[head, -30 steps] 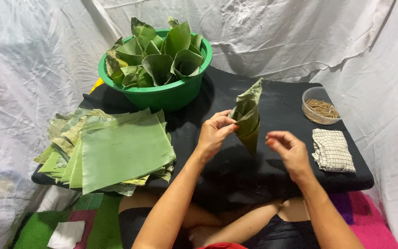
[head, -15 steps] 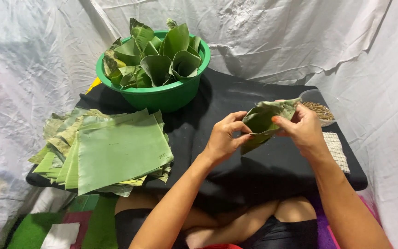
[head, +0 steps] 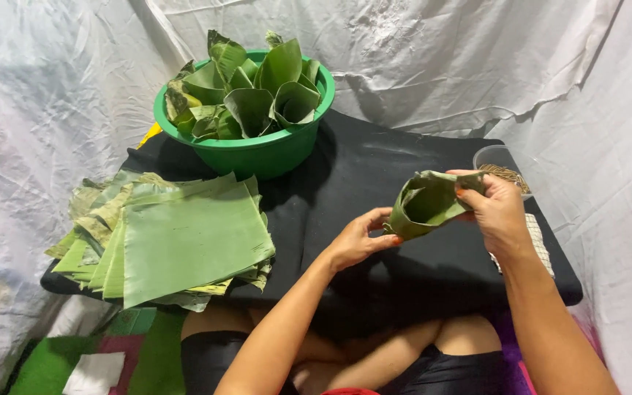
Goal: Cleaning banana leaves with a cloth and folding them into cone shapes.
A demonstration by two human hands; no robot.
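Clear tub (head: 493, 156) half behind right hand (head: 502, 212)

Light even, fairly bright, soft, from above/front; white cloth backdrop (head: 477, 66) near blown out at far right. Black bench cover (head: 374, 175) swallows detail, reads flat. Soft shadow right of green basin (head: 257, 153), faint shadow under leaf stack (head: 184, 241). No hard glare; slight sheen on leaves. Focus sharp mid-frame; forearms at near edge slightly soft. Mild wide-angle stretch at corners.
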